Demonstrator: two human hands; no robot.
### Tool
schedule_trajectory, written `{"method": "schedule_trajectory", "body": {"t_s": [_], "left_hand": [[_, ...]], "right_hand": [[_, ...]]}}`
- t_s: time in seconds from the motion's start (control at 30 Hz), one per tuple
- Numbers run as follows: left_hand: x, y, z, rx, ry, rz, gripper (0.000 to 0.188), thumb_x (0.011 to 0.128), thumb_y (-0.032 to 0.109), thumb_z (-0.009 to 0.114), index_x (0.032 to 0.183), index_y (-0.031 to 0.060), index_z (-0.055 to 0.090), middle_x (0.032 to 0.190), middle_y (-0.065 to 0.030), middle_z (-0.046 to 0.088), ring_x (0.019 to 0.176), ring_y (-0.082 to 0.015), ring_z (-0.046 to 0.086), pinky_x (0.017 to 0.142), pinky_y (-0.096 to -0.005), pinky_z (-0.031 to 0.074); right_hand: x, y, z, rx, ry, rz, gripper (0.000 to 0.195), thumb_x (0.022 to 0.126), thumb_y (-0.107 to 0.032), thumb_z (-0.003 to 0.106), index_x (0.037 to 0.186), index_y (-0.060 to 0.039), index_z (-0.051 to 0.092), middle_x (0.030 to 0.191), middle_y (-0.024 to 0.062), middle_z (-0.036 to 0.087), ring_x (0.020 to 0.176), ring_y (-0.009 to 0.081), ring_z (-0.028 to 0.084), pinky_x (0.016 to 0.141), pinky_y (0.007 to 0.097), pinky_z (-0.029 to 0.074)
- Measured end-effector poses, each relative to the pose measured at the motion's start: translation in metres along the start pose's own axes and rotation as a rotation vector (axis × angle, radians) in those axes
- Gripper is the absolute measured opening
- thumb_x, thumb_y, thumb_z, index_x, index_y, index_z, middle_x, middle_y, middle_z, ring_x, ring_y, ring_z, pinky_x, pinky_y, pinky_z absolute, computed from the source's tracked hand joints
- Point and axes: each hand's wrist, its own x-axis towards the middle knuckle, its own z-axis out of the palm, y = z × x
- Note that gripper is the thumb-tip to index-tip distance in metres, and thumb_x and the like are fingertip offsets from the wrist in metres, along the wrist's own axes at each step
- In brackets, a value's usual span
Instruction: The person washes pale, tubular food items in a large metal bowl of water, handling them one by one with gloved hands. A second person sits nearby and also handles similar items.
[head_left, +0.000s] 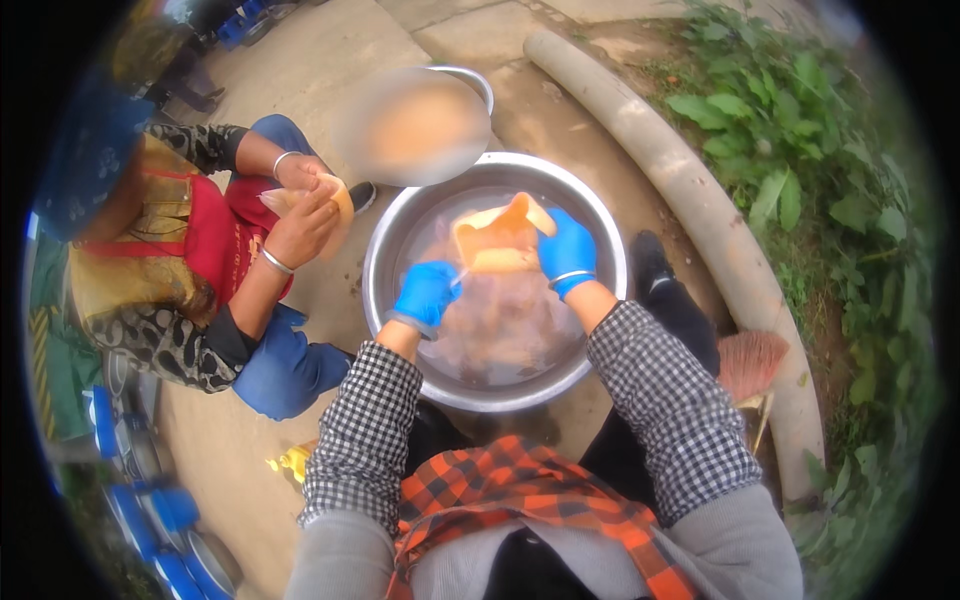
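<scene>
My right hand (567, 246), in a blue glove with a bracelet at the wrist, grips the right edge of a curled pale-orange sheet (510, 225). The sheet looks like animal skin, though its exact kind is unclear. Its edges roll inward above cloudy water in a wide metal basin (615, 300). At the sheet's lower left, my gloved left hand (426, 291) is closed around a thin pale object (460, 277) whose tip points at the sheet. What this object is cannot be made out. Pale pinkish shapes show blurrily under the water.
To the left sits a co-worker (202, 247), holding a similar pale-orange piece (339, 214) in bare hands. A second metal basin (480, 82) stands behind, its contents blurred. A concrete kerb (660, 142) curves along the right beside plants and a broom (750, 364). Blue-sided containers (176, 508) lie lower left.
</scene>
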Motion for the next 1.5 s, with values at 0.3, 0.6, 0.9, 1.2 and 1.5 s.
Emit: {"method": "schedule_trajectory", "body": {"t_s": [0.3, 0.6, 0.9, 1.2, 1.5], "left_hand": [[-0.009, 0.013, -0.003, -0.017, -0.095, -0.003, 0.018, 0.074, -0.004, 0.050, 0.060, 0.0048, 0.058, 0.056, -0.0030, 0.053, 0.052, -0.0105, 0.047, 0.046, -0.0235, 0.035], [-0.020, 0.037, -0.009, -0.071, -0.069, -0.132, 0.015, 0.072, -0.004, 0.052, 0.061, 0.0038, 0.059, 0.056, -0.0048, 0.054, 0.052, -0.0114, 0.047, 0.048, -0.0257, 0.038], [-0.017, 0.012, -0.011, -0.072, -0.106, -0.177, 0.005, 0.071, 0.004, 0.059, 0.067, 0.0032, 0.061, 0.068, -0.0133, 0.062, 0.062, -0.0204, 0.058, 0.058, -0.0316, 0.045], [-0.015, 0.016, 0.002, 0.236, -0.132, -0.159, 0.031, 0.081, 0.024, 0.060, 0.101, -0.0005, 0.059, 0.095, -0.0205, 0.061, 0.088, -0.0303, 0.060, 0.079, -0.0380, 0.046], [-0.010, 0.014, 0.009, 0.164, -0.165, -0.170, 0.059, 0.084, 0.040, 0.055, 0.126, -0.0008, 0.046, 0.121, -0.0240, 0.051, 0.105, -0.0347, 0.054, 0.092, -0.0382, 0.042]], "right_hand": [[0.020, 0.026, 0.001, 0.009, 0.157, 0.050, 0.019, 0.081, -0.020, 0.052, 0.090, -0.0082, 0.064, 0.089, 0.0189, 0.063, 0.085, 0.0370, 0.060, 0.073, 0.0417, 0.047], [0.031, 0.041, -0.011, 0.012, 0.248, 0.138, 0.023, 0.082, -0.025, 0.054, 0.092, -0.0067, 0.064, 0.095, 0.0197, 0.062, 0.089, 0.0352, 0.059, 0.076, 0.0402, 0.046], [0.043, 0.057, -0.014, 0.036, 0.292, 0.148, 0.024, 0.081, -0.024, 0.056, 0.095, -0.0062, 0.064, 0.096, 0.0198, 0.062, 0.089, 0.0350, 0.059, 0.076, 0.0389, 0.046], [0.047, 0.056, -0.019, 0.238, 0.278, 0.162, 0.025, 0.078, -0.018, 0.061, 0.096, -0.0006, 0.064, 0.089, 0.0155, 0.065, 0.084, 0.0237, 0.062, 0.075, 0.0338, 0.047], [-0.012, -0.009, 0.003, 0.500, -0.042, 0.102, 0.021, 0.082, -0.011, 0.057, 0.100, -0.0027, 0.063, 0.093, 0.0094, 0.063, 0.086, 0.0174, 0.059, 0.078, 0.0291, 0.045]]}}
